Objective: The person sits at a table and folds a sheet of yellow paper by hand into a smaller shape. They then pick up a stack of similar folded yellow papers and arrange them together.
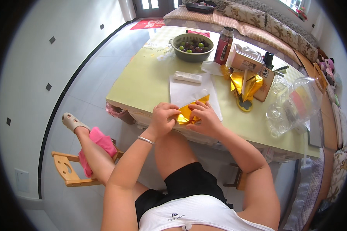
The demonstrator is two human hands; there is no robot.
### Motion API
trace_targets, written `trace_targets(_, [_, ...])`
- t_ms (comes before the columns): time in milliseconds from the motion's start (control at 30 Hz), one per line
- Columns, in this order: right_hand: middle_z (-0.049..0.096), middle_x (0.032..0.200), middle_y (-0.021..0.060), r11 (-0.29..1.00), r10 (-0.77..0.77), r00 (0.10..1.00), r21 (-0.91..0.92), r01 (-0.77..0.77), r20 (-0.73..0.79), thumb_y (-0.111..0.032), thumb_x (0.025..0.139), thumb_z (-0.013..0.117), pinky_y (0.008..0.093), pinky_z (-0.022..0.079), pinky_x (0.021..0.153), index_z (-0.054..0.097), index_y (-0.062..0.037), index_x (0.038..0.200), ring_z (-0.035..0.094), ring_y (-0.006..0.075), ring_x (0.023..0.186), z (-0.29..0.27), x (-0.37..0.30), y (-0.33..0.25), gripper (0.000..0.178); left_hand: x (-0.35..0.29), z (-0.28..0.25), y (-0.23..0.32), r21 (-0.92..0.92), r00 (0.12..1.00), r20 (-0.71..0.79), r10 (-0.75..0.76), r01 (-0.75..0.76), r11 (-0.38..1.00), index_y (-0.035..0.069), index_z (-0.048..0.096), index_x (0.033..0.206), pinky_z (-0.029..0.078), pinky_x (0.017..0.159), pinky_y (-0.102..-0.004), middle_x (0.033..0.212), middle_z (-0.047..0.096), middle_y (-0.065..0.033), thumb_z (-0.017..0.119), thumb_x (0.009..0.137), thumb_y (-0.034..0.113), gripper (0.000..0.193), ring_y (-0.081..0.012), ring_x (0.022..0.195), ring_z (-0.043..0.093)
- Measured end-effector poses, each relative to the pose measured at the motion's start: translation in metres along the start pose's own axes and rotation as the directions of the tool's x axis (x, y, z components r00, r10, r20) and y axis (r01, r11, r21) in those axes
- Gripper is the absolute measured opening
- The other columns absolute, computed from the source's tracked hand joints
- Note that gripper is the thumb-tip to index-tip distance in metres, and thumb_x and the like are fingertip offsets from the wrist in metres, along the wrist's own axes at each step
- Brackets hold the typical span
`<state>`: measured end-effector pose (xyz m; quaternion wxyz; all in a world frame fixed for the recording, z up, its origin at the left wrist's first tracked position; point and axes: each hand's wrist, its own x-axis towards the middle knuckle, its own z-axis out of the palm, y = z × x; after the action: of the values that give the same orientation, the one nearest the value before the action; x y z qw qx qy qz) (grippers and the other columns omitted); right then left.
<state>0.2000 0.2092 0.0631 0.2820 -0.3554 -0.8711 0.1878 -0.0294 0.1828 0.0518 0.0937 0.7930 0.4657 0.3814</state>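
- Gold foil (186,111), partly folded, lies between the hands at the table's near edge, over the near part of a white sheet (180,91).
- The foil's long axis slants from near left to far right; a sharp corner points away from the person, rightward.
- The left hand (164,117) has bent fingers gripping the foil's left end.
- The right hand (205,118) curls over its right side, fingers closed on it.
- A white packet (187,77) rests on the sheet's far part.
- The table (138,82) wears a pale green cover. Toward its far side stand a basin (192,57) of grapes (194,47), a dark red flask (223,46) and a tissue box (246,60).
- To the right sit a shaped gold piece (247,84), a phone (264,82) and a clear plastic container (293,106).
- Beyond runs a cushioned sofa (239,29).
- Leftward I see grey tiles (90,84), a wooden chair (65,169) with pink cloth (98,148), and a red mat (146,24).
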Motion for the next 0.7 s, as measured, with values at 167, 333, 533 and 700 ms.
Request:
trace_targets(167, [0.065, 0.121, 0.0079, 0.997, 0.065, 0.988, 0.059, -0.058, -0.137, -0.022, 0.083, 0.069, 0.0551, 0.029, 0.111, 0.063, -0.0058, 0.076, 0.049, 0.0320, 0.129, 0.019, -0.001, 0.008, 0.018, 0.004, 0.007, -0.007, -0.174, 0.965, -0.042, -0.258, 0.247, 0.953, 0.003, 0.071, 0.082, 0.045, 0.089, -0.0357, 0.098, 0.066, -0.0077, 0.072, 0.077, 0.010, 0.009, -0.0261, 0.097, 0.057])
trace_targets(333, [0.067, 0.117, 0.0073, 0.996, 0.085, 0.977, 0.034, -0.080, -0.197, -0.018, 0.084, 0.067, 0.0492, 0.033, 0.109, 0.062, -0.0044, 0.075, 0.053, 0.0292, 0.123, 0.024, 0.002, 0.009, 0.017, 0.002, 0.016, -0.006, -0.097, 0.935, -0.143, -0.325, 0.314, 0.944, 0.003, 0.067, 0.072, 0.046, 0.084, -0.0362, 0.091, 0.065, -0.0086, 0.074, 0.076, 0.013, 0.012, -0.0261, 0.094, 0.057])
trace_targets(533, [0.066, 0.116, 0.0090, 0.996, 0.067, 0.964, -0.041, -0.080, -0.258, -0.014, 0.081, 0.069, 0.0451, 0.038, 0.105, 0.060, -0.0018, 0.075, 0.057, 0.0297, 0.115, 0.029, 0.007, 0.005, 0.017, 0.005, 0.024, -0.004, 0.016, 0.915, -0.213, -0.342, 0.353, 0.935, 0.004, 0.064, 0.067, 0.047, 0.079, -0.0376, 0.084, 0.062, -0.0100, 0.075, 0.072, 0.013, 0.015, -0.0289, 0.089, 0.056])
trace_targets(700, [0.065, 0.115, 0.0071, 0.991, 0.108, 0.958, -0.054, -0.126, -0.265, -0.018, 0.082, 0.067, 0.0464, 0.037, 0.107, 0.058, -0.0042, 0.070, 0.057, 0.0270, 0.114, 0.037, 0.008, 0.010, 0.020, 0.008, 0.028, -0.008, 0.108, 0.926, -0.216, -0.309, 0.337, 0.935, 0.006, 0.062, 0.062, 0.047, 0.076, -0.0406, 0.078, 0.060, -0.0093, 0.076, 0.072, 0.016, 0.020, -0.0299, 0.085, 0.056])
